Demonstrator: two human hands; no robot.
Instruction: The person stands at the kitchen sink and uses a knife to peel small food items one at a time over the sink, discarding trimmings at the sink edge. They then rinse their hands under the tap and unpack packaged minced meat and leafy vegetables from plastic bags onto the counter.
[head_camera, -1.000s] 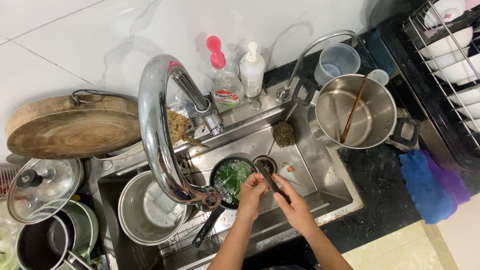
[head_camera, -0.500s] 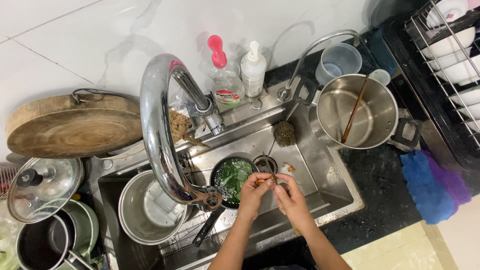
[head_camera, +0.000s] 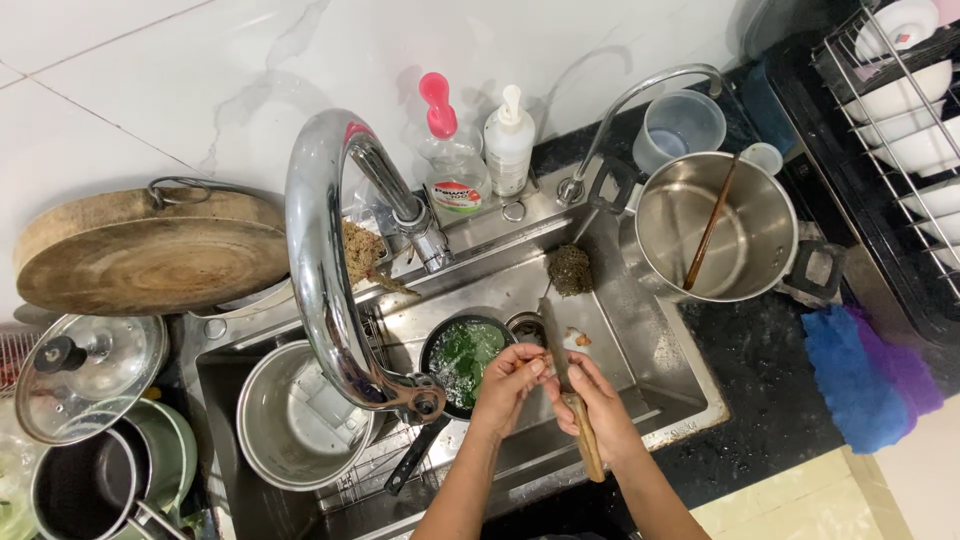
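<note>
While we work over the sink (head_camera: 655, 385), our right hand (head_camera: 598, 408) grips a knife (head_camera: 568, 385).
Our left hand (head_camera: 508, 382) pinches its blade, beside the black pan (head_camera: 458, 358).

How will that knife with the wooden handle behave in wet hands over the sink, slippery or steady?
The knife is probably stiff and light, being a thin blade on a slim wooden handle. It may be slippery: the right hand grips the handle over the sink, while the left hand touches the blade. It looks unlikely to roll, since blade and handle seem flat.
</note>
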